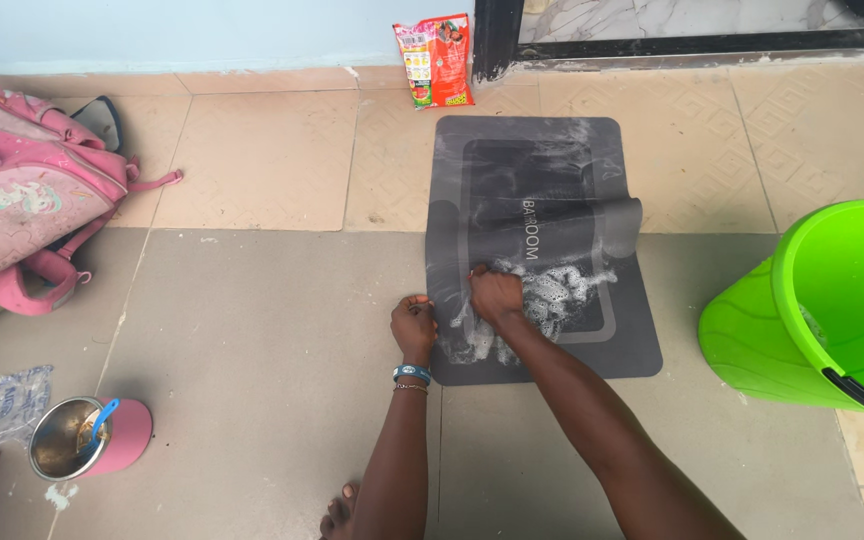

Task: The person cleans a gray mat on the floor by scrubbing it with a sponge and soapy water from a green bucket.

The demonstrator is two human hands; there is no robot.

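Observation:
A dark grey floor mat (512, 160) lies on the tiled floor, its middle part folded or rolled over itself. White soap foam (557, 290) covers the mat's near part. My right hand (497, 295) is closed and pressed down on the foamy mat; whether it grips a sponge or cloth is hidden. My left hand (415, 325) pins the mat's left edge to the floor, with a blue band on the wrist.
A tilted bright green bucket (832, 310) stands at the right. A pink backpack (22, 200) lies at the left. A pink cup with a metal inside (87, 440) and a clear plastic bag (12, 405) sit lower left. A red sachet (435, 60) leans against the wall.

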